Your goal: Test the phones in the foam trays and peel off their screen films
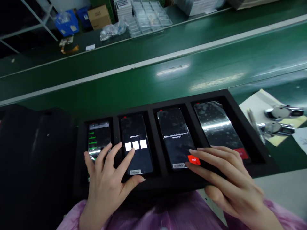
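Nothing is gripped by the left hand point(105, 179): its fingers are spread, with the index fingertip held at the white squares point(136, 144) on the second phone point(134, 125) and others placed over the first phone point(99, 132). Nothing is gripped by the right hand point(236, 179) either; its loosely extended fingers are held beside the red "Fail" button point(193, 159) on the third phone point(172, 124), and the fourth phone point(211, 116) is partly covered lower down. Whether any screen is being pressed cannot be told. All four are seated face up in separate slots of a black tray point(157, 143).

The work is judged to be partway. "Vibrator test" is shown on the second phone, a playing melody is announced on the third, and green lines are listed on the first. No final result can be read, so these screens seem not yet finished with; the fourth is obscured by glare.

The tray is set on a green worktop point(100, 100), crossed by a pale strip point(133, 66). At right, paper point(251, 100) and blurred metal parts point(279, 112) are laid. Beyond the strip, a plastic bag point(112, 31), clear trays point(151, 17), a carton point(99, 17) and a blue bin point(67, 25) are seen.
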Available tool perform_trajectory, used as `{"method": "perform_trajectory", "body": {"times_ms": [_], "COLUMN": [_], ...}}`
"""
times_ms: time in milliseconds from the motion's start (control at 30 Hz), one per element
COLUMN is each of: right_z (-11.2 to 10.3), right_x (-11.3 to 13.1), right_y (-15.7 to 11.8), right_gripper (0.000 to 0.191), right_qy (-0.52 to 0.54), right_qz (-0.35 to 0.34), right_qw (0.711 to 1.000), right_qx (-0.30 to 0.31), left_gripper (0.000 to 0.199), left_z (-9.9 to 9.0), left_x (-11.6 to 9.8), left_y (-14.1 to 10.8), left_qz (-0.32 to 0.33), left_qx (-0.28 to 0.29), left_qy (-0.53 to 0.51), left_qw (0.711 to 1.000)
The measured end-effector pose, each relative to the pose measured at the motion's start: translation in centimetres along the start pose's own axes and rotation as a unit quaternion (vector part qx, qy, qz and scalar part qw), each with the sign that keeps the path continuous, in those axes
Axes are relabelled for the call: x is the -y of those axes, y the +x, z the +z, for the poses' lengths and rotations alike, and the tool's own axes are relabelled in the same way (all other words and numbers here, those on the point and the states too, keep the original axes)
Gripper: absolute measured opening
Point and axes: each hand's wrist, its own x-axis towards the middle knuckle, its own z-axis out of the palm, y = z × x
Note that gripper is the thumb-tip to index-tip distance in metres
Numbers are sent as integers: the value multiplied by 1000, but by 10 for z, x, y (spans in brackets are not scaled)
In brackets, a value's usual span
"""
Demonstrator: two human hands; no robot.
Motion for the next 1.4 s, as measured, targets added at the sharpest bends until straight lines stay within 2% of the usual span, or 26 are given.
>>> {"method": "perform_trajectory", "body": {"times_ms": [100,233,400,500,600,667,767,867,933,1000,1067,1200,1300,1400], "right_z": [1,3,8,17,38,56,82,100,108,111,109,86,61,43], "right_x": [3,3,13,32,66,94,132,154,160,162,162,148,123,95], "right_y": [0,1,13,31,50,60,73,88,98,105,106,92,75,59], "right_gripper": [45,43,44,38,29,31,42,52,48,42,40,36,23,14], "right_qy": [-2,-2,-3,26,83,87,31,-24,-43,-55,-56,27,66,34], "right_qz": [1,4,-45,-70,-92,-110,-108,-70,-48,-39,-44,-84,-76,-23], "right_qw": [1000,1000,999,997,992,989,991,993,993,994,995,996,995,999], "right_qx": [-10,-17,-4,11,35,50,67,95,97,85,69,16,2,-18], "left_gripper": [58,55,60,49,39,43,47,54,61,66,68,71,64,48], "left_z": [1,1,-9,-24,-40,-48,-55,-61,-64,-67,-68,-67,-67,-64], "left_x": [2,4,10,19,36,48,57,52,46,41,38,41,46,52], "left_y": [-2,-2,7,22,47,66,93,110,116,119,118,112,108,105], "left_qz": [7,25,62,97,144,182,208,214,212,206,204,207,214,235], "left_qx": [-10,-22,4,46,112,182,275,331,370,397,399,379,347,276], "left_qy": [-10,-13,14,21,7,-17,-38,-24,11,39,43,39,23,-3], "left_qw": [1000,999,998,994,983,966,938,919,904,893,893,901,913,932]}}
